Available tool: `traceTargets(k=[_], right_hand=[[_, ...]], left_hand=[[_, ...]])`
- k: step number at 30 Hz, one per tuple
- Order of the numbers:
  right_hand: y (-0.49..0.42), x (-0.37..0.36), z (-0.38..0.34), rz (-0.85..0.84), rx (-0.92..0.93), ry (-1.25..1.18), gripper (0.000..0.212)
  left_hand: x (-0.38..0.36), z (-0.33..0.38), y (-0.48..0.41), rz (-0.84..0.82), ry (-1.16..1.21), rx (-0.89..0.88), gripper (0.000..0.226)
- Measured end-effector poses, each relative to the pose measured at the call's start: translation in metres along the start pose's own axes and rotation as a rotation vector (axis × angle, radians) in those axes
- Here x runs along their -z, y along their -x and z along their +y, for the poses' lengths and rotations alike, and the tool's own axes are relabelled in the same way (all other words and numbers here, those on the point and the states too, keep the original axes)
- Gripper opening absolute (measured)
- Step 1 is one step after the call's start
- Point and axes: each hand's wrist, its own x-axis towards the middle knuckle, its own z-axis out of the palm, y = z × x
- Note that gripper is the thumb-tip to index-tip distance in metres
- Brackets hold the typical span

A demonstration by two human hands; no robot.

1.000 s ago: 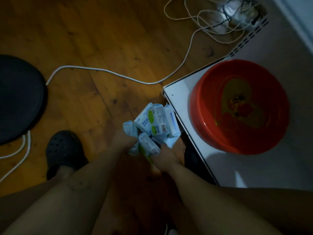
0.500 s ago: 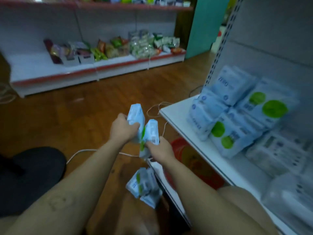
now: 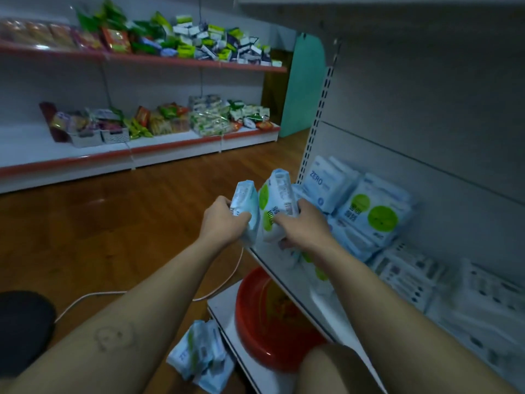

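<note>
Fingers of the left hand (image 3: pixel 224 220) curl round one wipes pack (image 3: pixel 245 211). The right hand (image 3: pixel 304 226) grips another pack (image 3: pixel 277 206). Both packs stand upright, long axes vertical, above the shelf (image 3: pixel 287 268) front edge.

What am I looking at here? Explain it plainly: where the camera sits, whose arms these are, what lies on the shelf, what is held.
No machine here: a person wears one wide-angle camera on the head, looking forward and down, so the bare arms are their own. The left hand grips a pale blue pack; the right hand grips a white pack with green circles. Both are upright, side by side, at the edge of the white shelf. On it, similar packs are stacked against the back panel, flatter white packs beside them. Below sits a red basin; loose packs lie on the floor.
</note>
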Motion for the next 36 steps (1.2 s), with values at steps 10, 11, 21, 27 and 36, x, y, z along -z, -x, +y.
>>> traceTargets(k=[10, 11, 21, 27, 36], right_hand=[[-0.018, 0.080, 0.016, 0.131, 0.002, -0.080, 0.012], [-0.021, 0.085, 0.016, 0.157, 0.014, -0.062, 0.013], [-0.048, 0.096, 0.025, 0.220, 0.041, 0.531, 0.041], [-0.038, 0.090, 0.027, 0.384, 0.105, 0.751, 0.051], [-0.016, 0.080, 0.006, 0.419, 0.282, 0.864, 0.056]], left_hand=[[-0.055, 0.016, -0.008, 0.044, 0.107, 0.070, 0.034], [-0.059, 0.016, -0.010, 0.033, 0.106, 0.066, 0.035], [-0.055, 0.001, -0.013, -0.235, 0.101, -0.143, 0.047], [-0.049, -0.012, -0.007, -0.269, 0.145, -0.183, 0.055], [-0.031, -0.010, 0.008, -0.264, 0.032, -0.272, 0.061]])
